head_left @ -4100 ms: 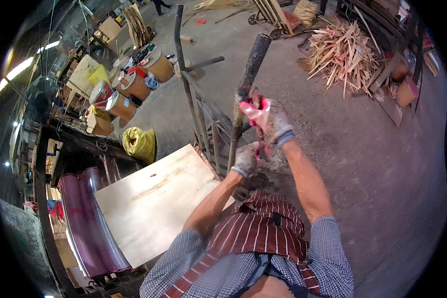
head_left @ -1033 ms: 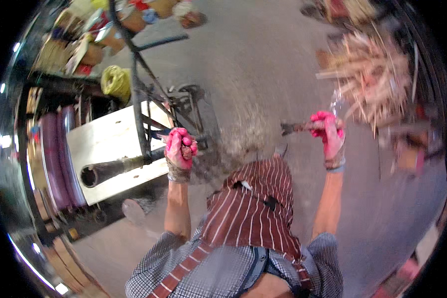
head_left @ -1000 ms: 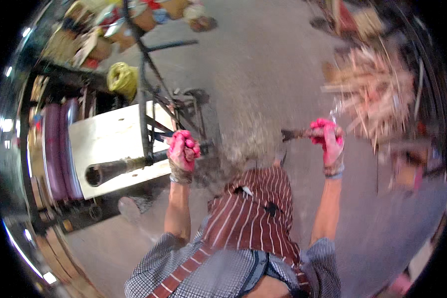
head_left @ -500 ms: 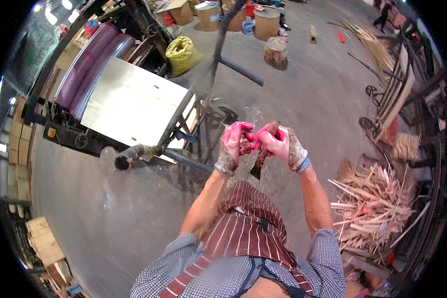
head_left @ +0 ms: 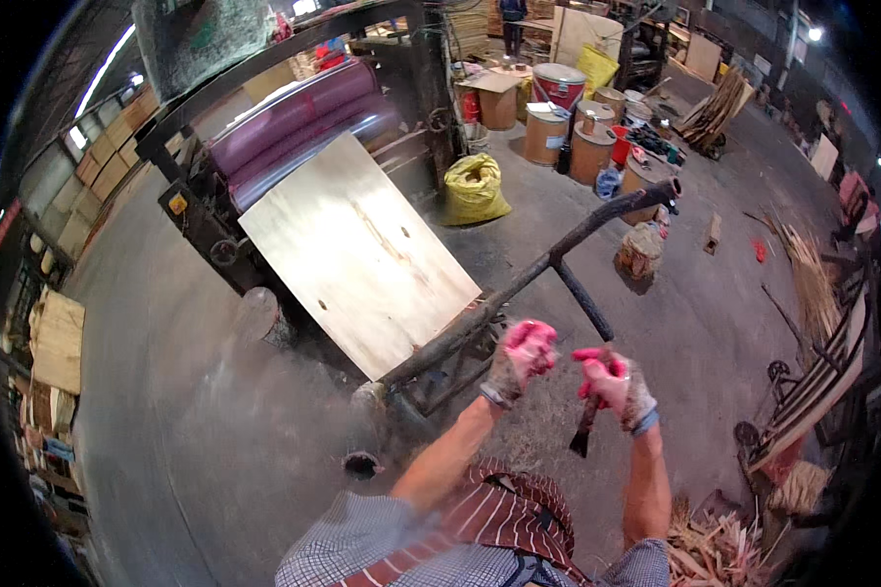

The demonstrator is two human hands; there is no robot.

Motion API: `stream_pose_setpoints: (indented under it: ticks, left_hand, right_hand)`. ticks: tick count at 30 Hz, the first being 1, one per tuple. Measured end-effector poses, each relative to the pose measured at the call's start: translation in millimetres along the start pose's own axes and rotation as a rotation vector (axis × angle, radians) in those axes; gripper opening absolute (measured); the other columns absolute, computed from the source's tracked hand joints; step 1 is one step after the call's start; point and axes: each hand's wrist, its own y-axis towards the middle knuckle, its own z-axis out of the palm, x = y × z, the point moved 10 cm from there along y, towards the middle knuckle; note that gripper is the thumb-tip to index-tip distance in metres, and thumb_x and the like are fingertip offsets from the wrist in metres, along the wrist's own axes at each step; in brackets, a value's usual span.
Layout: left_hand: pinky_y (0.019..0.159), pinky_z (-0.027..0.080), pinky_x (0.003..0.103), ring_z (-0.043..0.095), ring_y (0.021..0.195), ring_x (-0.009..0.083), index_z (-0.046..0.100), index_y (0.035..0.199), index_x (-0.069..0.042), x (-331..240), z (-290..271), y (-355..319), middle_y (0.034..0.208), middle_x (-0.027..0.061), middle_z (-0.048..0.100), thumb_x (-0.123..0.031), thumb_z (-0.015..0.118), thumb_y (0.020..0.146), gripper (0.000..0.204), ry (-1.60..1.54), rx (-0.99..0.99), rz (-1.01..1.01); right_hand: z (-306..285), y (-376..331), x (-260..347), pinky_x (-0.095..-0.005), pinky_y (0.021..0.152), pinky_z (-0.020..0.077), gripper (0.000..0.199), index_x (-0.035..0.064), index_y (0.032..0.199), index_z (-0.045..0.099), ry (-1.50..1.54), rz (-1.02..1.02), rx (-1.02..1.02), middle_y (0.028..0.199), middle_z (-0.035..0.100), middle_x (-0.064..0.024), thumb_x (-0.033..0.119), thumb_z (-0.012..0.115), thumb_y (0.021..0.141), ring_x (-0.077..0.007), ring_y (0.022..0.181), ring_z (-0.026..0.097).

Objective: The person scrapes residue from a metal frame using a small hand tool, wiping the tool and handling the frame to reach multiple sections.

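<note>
My right hand (head_left: pixel 609 383), in a soiled white glove stained pink at the fingers, is closed around a scraper (head_left: pixel 582 430). Its dark, flared blade points downward below the hand. To its left, with a small gap between them, my gloved left hand (head_left: pixel 525 360) is held up with curled fingers. Whether anything sits inside those fingers is hidden. Just beyond the left hand, a pale wood veneer sheet (head_left: pixel 362 259) slopes down from the purple roller (head_left: pixel 299 122) of a machine. A dark metal pipe frame (head_left: pixel 548 262) crosses in front of the sheet's near edge.
A yellow sack (head_left: pixel 476 191) stands beside the machine. Several drums, including a brown one (head_left: pixel 545 134), are grouped farther back. On the right are a cart (head_left: pixel 817 382) and a heap of wood scraps (head_left: pixel 719 553). A pipe's open end (head_left: pixel 361 466) shows at lower left.
The view has swung up and left, showing more of the machine and drums. My hands have come apart from each other; the scraper stays in the right hand.
</note>
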Motion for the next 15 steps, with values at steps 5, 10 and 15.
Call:
stream_pose_setpoints:
  ticks: [5,10,15]
  left_hand:
    - [0.043,0.042,0.024,0.051,0.05,0.0104,0.064,0.111,-0.003,-26,-55,4,0.068,0.0061,0.062,-0.018,0.053,0.104,0.02,-0.225,-0.19,0.132]
    - [0.042,0.038,0.026,0.046,0.047,0.0105,0.064,0.111,-0.001,-7,-65,-10,0.061,0.0003,0.047,-0.022,0.054,0.104,0.025,-0.285,-0.24,0.099]
    - [0.043,0.04,0.027,0.05,0.052,0.0119,0.064,0.111,-0.002,28,-71,-22,0.068,0.0005,0.051,-0.023,0.055,0.104,0.024,-0.333,-0.301,0.061]
  right_hand:
    - [-93,0,81,-0.0267,0.058,0.0511,0.037,0.0023,0.121,0.066,0.148,-0.467,-0.312,0.085,0.071,-0.0064,0.034,0.058,0.103,-0.0118,0.069,0.064]
    - [-164,-35,190,-0.0267,0.066,0.0554,0.033,-0.0005,0.116,0.066,0.173,-0.921,-0.596,0.099,0.073,-0.0112,0.029,0.061,0.102,-0.0148,0.081,0.07]
    - [-160,-69,235,-0.026,0.069,0.0561,0.03,0.0004,0.116,0.066,0.067,-1.067,-0.79,0.102,0.074,-0.012,0.026,0.063,0.101,-0.0155,0.085,0.071]
